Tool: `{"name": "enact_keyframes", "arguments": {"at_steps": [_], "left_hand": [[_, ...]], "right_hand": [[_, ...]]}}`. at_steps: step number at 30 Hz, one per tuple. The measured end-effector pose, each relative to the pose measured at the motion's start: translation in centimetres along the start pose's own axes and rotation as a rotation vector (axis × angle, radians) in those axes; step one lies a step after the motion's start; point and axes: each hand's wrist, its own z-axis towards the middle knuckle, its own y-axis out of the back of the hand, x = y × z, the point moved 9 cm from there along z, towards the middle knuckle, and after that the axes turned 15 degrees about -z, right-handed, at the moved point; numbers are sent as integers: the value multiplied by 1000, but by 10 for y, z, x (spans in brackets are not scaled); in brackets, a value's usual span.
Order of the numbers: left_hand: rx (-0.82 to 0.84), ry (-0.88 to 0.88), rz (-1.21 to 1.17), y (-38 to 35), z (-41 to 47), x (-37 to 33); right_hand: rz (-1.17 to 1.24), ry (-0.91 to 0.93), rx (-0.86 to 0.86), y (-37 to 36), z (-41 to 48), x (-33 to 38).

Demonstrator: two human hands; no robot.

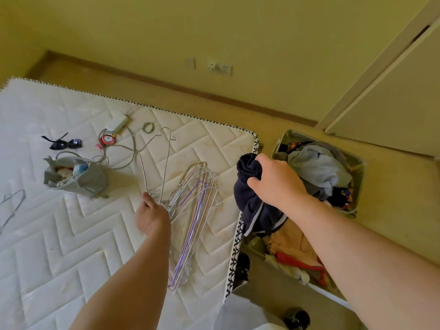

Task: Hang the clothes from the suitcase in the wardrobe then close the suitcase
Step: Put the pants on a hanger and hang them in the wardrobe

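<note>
Head: left hand (152, 216) round hanger (166, 163), right hand (276, 182) round garment (250, 206), seemingly over mattress edge (238, 244).

Mattress (71, 234): quilted white cloth, matt, chevron stitching, faintly stained.
Wire hanger (166, 163): thin grey metal, smooth, looks uncoated.
Hanger stack (197, 201): same wire with a white or lilac coating, slight sheen.
Dark garment (250, 203): soft navy knit cloth, matt, gathered elastic band, pale piping.
Suitcase (358, 170): hard pale shell, looks like plastic, matt.
Grey bag (88, 182): crumpled matt fabric.
Sunglasses (64, 144): glossy dark plastic.
Charger block (116, 122): smooth white plastic.
Skirting (166, 85): brown, wood look.
Wall (214, 25): flat matt paint.
</note>
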Motion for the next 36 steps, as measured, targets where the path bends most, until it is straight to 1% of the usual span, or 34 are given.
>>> {"name": "enact_keyframes", "arguments": {"at_steps": [2,5,7,10,14,16,19,21,23,24,26,28,31,33,36], "left_hand": [[48,-78,-57,-12,-17,-53],[222,-120,-225,-52,-78,-139],[322,-136,-371,-83,-118,-186],[480,-178,-504,-121,-177,-244],[684,-281,-526,-153,-260,-309],[826,-296,-516,-171,-304,-328],[1102,-235,-467,-202,-369,-333],[1217,-253,-384,-216,-404,-328],[1201,-305,-297,-225,-420,-325],[1179,-317,-292,-227,-427,-327],[1110,-291,-343,-227,-428,-331],[1037,-248,-404,-224,-424,-338],[961,-241,-440,-219,-415,-350],[946,-241,-474,-216,-408,-359],[966,-195,-566,-212,-398,-369]], "right_hand": [[21,-57,-70,31,-6,-17],[82,-108,-149,68,-14,-37],[125,-136,-200,92,-23,-53],[173,-164,-267,124,-39,-77],[218,-189,-375,173,-65,-107],[248,-201,-425,196,-79,-122],[304,-208,-489,222,-96,-141],[368,-195,-525,237,-104,-151],[420,-195,-573,248,-106,-165],[420,-209,-604,255,-110,-176],[383,-239,-629,263,-113,-194],[330,-245,-616,268,-118,-204],[244,-241,-615,277,-127,-214],[202,-240,-646,285,-133,-218],[204,-244,-703,296,-141,-226]]}}
